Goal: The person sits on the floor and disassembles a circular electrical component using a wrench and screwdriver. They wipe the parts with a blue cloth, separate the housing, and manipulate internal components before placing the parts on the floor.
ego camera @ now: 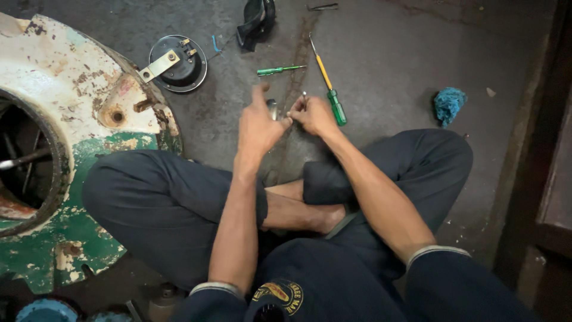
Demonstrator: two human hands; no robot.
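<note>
Small metal part point(273, 109), held between both hands above the floor point(387, 71). Left hand point(258, 126): thumb raised, fingers pinching part. Right hand point(313, 114): clenched on thin metal pin point(304, 95). Yellow-green screwdriver point(329, 89) just beside right hand; green screwdriver point(280, 70) beyond. Advisable: steady both wrists, keep pin aligned.
</note>
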